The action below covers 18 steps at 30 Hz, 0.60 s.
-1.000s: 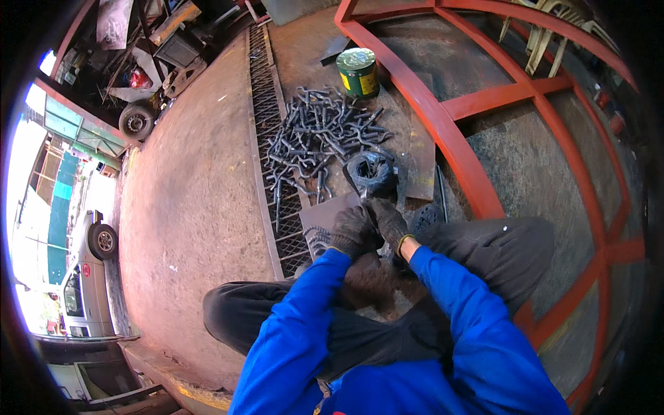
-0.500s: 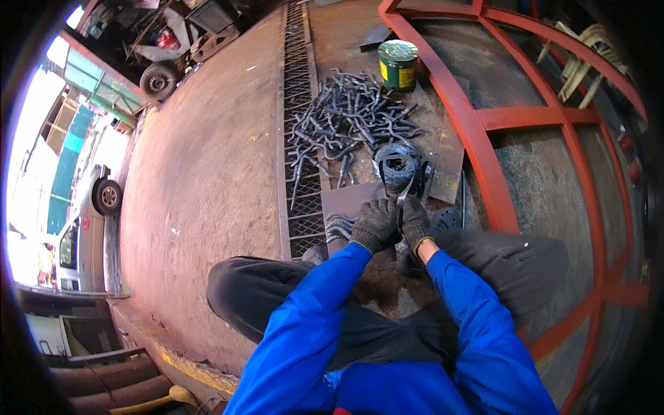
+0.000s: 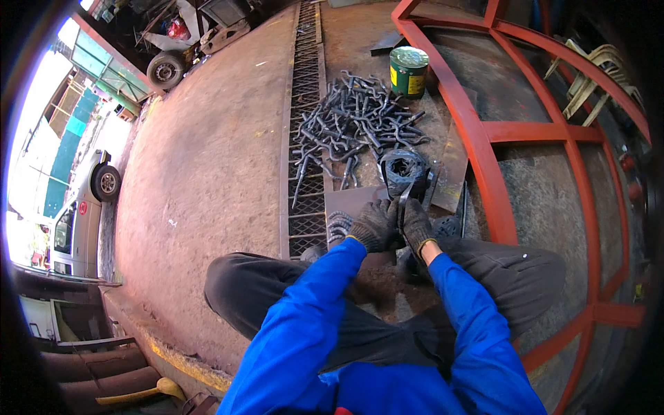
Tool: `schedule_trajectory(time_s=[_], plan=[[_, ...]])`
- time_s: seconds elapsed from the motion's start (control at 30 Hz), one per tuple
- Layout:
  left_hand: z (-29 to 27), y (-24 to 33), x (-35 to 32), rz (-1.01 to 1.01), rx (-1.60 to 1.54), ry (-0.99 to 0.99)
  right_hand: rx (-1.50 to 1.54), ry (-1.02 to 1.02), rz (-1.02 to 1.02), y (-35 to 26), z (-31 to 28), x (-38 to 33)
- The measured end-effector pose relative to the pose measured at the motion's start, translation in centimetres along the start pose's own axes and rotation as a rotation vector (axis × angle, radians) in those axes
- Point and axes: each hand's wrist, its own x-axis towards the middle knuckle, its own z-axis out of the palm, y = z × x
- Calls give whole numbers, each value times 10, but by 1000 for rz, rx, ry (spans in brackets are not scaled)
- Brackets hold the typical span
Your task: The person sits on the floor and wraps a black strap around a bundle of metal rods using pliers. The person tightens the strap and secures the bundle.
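Observation:
My left hand (image 3: 374, 225) and my right hand (image 3: 416, 224), both in dark grey work gloves, are close together in front of my crossed legs. A black plastic strip (image 3: 404, 196) runs from a black roll (image 3: 404, 171) down between them. My right hand is closed on this strip. The left fingers are curled, and what they hold is hidden under the glove. Left of that hand, several bent metal rods (image 3: 339, 225) lie side by side on a flat metal plate (image 3: 351, 200). Beyond the roll lies a heap of dark bent rods (image 3: 356, 114).
A green can (image 3: 409, 72) with a yellow label stands behind the heap. The red metal frame (image 3: 487, 166) rises along the right. A floor grating (image 3: 306, 138) runs away on the left. Farther left are a loose wheel (image 3: 166, 70) and a parked vehicle (image 3: 83, 214).
The view has shifted slightly, so the scene sits a little lower. Both hands stay together at the strip, with hardly any visible movement.

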Motion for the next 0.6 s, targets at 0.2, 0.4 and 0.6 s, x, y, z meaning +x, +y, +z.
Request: schedule_trajectory(time_s=[0.2, 0.4, 0.6], plan=[[-11, 15, 10, -70, 21, -24, 108, -93, 10, 25, -10, 16], [12, -1, 5, -164, 86, -121, 1024, -201, 551, -39, -62, -1], [9, -6, 5, -93, 19, -110, 883, -263, 472, -18, -64, 3]])
